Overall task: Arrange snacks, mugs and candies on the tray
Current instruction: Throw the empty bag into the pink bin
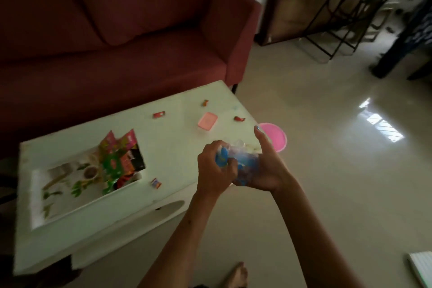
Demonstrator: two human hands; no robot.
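Observation:
A white tray (63, 208) with a leaf print lies on the pale table (177, 138), at the left. Several bright snack packets (124, 156) are stacked in its right end. Loose wrapped candies lie on the table: one (159, 114) far centre, one (205, 102) further back, one (239, 119) at the right, one (156, 183) near the tray. My left hand (214, 170) and my right hand (261, 166) together grip a blurred clear bag with blue contents (236, 159) over the table's right corner. No mug is in view.
A small pink box (207, 120) sits on the table. A round pink lid (275, 138) shows beyond the right corner. A dark red sofa (117, 42) stands behind the table. Glossy floor (327, 147) lies to the right, with chairs and a folding table at the back.

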